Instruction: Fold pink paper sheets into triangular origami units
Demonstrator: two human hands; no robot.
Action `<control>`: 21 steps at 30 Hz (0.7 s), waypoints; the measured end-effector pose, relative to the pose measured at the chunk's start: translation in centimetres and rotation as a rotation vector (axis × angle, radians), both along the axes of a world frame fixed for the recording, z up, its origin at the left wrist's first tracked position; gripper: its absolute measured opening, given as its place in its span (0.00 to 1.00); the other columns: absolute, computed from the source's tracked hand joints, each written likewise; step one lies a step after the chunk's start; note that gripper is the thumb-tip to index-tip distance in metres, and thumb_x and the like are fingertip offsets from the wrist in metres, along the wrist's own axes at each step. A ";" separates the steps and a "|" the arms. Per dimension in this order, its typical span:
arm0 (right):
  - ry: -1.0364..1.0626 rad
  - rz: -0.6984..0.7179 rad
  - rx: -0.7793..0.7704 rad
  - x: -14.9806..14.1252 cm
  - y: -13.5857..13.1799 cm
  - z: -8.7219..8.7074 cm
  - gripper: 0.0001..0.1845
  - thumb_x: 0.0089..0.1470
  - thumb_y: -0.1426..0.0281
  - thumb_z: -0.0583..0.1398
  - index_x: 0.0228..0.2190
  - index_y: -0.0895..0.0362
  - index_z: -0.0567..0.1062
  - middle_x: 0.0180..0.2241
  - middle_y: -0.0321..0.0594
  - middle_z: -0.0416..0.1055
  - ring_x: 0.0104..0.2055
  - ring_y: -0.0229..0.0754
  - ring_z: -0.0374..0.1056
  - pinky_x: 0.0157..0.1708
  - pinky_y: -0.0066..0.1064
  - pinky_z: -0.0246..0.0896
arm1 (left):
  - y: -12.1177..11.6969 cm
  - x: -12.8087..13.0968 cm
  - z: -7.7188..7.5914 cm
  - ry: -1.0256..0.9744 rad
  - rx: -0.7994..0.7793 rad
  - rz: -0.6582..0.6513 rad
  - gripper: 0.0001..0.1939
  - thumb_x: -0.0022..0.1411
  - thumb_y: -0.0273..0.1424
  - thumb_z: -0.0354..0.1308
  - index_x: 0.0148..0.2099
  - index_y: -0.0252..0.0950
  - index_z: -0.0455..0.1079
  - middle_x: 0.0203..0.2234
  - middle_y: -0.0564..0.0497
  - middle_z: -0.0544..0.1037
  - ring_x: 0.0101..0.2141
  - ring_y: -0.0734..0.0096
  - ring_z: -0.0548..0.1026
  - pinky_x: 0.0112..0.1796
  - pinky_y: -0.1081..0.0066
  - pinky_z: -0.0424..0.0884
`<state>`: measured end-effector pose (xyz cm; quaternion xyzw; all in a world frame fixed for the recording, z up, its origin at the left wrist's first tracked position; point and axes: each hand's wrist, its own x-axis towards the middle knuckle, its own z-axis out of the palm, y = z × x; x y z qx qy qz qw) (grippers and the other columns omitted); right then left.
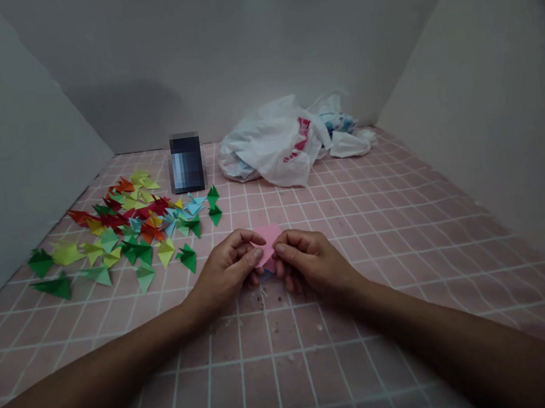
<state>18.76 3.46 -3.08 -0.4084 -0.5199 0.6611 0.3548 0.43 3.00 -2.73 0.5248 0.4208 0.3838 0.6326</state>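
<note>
A small piece of pink paper is held up between my two hands at the middle of the view. My left hand pinches its left side between thumb and fingers. On the right side, my right hand grips the edge with thumb and forefinger. The paper looks folded, though its lower part is partly hidden by my fingers. A spread of folded paper cranes, among them a dark green one, lies to the left of my left hand in red, orange, yellow, green and light blue.
The surface has a pink cloth with a white grid. A dark, blurred-out upright object stands behind the cranes. White plastic bags lie crumpled against the back wall. Pale walls enclose both sides. Small specks lie below my hands.
</note>
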 end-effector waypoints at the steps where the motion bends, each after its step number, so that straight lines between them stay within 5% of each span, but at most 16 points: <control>1: 0.009 -0.014 0.005 0.0 0.0 0.0 0.14 0.60 0.60 0.57 0.27 0.56 0.68 0.18 0.30 0.68 0.13 0.30 0.59 0.12 0.22 0.51 | 0.0 0.0 0.0 -0.004 0.003 0.005 0.12 0.63 0.37 0.59 0.45 0.37 0.65 0.23 0.58 0.71 0.20 0.79 0.69 0.22 0.77 0.64; 5: 0.022 -0.037 0.042 0.0 0.0 0.1 0.14 0.61 0.57 0.56 0.33 0.55 0.69 0.20 0.30 0.69 0.14 0.31 0.61 0.12 0.22 0.52 | 0.1 0.0 0.0 0.022 0.019 0.028 0.12 0.64 0.37 0.57 0.47 0.37 0.64 0.23 0.58 0.71 0.20 0.79 0.69 0.22 0.77 0.65; 10: -0.035 0.006 -0.020 -0.1 -0.1 0.4 0.16 0.57 0.61 0.60 0.23 0.56 0.68 0.15 0.30 0.65 0.13 0.30 0.59 0.12 0.21 0.49 | -0.1 -0.1 0.2 0.068 0.074 -0.001 0.12 0.67 0.38 0.55 0.48 0.37 0.63 0.23 0.57 0.71 0.21 0.77 0.70 0.24 0.76 0.66; 16: -0.007 -0.075 0.029 0.0 0.1 0.3 0.16 0.58 0.59 0.59 0.24 0.56 0.68 0.15 0.30 0.65 0.12 0.30 0.58 0.12 0.22 0.49 | 0.1 -0.3 -0.1 0.070 0.110 0.018 0.14 0.66 0.36 0.55 0.51 0.37 0.62 0.24 0.57 0.72 0.21 0.77 0.71 0.24 0.76 0.67; 21: 0.019 0.016 -0.045 -0.3 -0.2 0.3 0.16 0.54 0.57 0.63 0.27 0.57 0.70 0.18 0.30 0.68 0.14 0.30 0.61 0.12 0.20 0.51 | -0.1 -0.1 -0.2 0.091 0.162 -0.038 0.12 0.67 0.33 0.55 0.51 0.37 0.63 0.23 0.58 0.71 0.21 0.78 0.70 0.24 0.78 0.66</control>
